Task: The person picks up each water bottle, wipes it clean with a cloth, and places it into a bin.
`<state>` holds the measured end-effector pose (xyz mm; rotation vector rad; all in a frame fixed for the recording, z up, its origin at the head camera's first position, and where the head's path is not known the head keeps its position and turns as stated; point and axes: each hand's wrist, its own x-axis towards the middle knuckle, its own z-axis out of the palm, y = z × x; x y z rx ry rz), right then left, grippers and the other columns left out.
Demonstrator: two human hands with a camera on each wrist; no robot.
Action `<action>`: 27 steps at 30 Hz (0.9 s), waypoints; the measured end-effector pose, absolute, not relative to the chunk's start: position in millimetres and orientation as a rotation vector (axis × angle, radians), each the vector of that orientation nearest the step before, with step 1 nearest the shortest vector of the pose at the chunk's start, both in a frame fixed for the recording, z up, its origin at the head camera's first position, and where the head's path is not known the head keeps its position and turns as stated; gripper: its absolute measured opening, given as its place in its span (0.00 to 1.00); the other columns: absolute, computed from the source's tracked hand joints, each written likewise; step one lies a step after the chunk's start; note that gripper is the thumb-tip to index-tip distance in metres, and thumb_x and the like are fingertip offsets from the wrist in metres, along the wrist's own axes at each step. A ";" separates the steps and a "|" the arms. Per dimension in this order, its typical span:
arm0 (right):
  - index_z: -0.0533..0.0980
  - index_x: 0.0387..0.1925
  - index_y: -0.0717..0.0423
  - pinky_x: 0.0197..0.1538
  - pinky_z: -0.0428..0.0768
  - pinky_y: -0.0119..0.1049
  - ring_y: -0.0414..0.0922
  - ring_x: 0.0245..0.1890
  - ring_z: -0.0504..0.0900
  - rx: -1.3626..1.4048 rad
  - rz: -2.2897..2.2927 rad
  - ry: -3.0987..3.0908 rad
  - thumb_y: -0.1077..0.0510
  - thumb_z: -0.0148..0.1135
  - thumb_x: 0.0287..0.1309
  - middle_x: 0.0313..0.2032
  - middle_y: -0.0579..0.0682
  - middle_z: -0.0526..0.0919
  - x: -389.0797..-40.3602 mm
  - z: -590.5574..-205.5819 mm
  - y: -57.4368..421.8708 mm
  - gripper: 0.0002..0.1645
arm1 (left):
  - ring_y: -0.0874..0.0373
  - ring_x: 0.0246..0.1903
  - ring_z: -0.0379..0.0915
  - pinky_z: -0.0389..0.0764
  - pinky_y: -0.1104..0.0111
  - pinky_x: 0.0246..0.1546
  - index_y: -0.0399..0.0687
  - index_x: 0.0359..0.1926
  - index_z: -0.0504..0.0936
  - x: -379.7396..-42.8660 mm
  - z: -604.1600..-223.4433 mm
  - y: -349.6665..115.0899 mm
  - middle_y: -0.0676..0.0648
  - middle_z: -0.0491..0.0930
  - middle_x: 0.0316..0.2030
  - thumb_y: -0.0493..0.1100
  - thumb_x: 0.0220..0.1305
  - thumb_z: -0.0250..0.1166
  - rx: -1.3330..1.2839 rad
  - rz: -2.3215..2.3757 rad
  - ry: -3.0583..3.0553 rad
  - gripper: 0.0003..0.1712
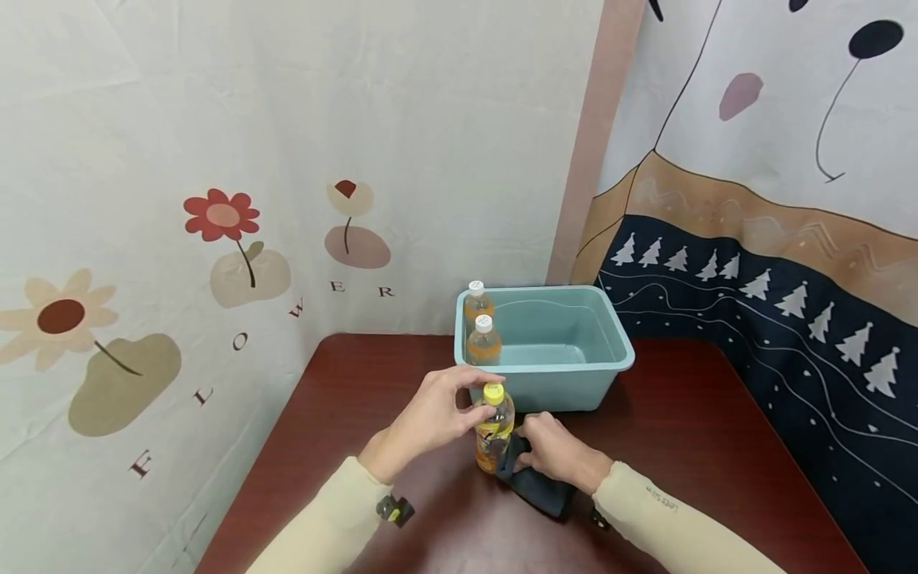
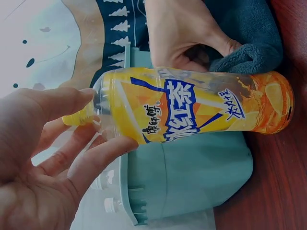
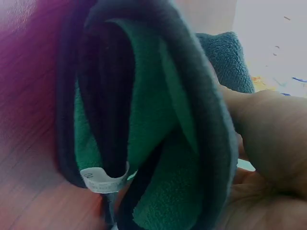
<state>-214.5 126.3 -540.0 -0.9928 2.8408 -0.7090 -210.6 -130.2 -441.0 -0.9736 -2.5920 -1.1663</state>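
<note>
A yellow-capped iced tea bottle (image 1: 493, 430) stands upright on the table in front of the teal bin. My left hand (image 1: 450, 402) grips it near the neck, thumb and fingers spread around its upper part in the left wrist view. My right hand (image 1: 558, 450) holds a dark cloth (image 1: 541, 488) bunched against the lower side of the bottle. In the right wrist view the cloth (image 3: 158, 96) hangs in folds, showing a green side, a dark border and a white tag (image 3: 103, 180).
A teal bin (image 1: 552, 391) stands at the back of the table (image 1: 409, 510) near the wall. Inside, along its left side, are two white-capped bottles (image 1: 484, 344). Printed curtains (image 1: 430, 119) hang behind and to the right.
</note>
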 end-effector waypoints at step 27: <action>0.96 0.53 0.54 0.45 0.90 0.31 0.41 0.44 0.92 -0.784 -0.897 3.060 0.56 0.92 0.59 0.42 0.42 0.92 -182.6 -496.8 194.3 0.21 | 0.62 0.43 0.84 0.88 0.70 0.38 0.53 0.64 0.95 -208.8 -418.4 -128.3 0.54 0.95 0.53 0.41 0.70 0.87 -0.952 -1.171 -2.474 0.24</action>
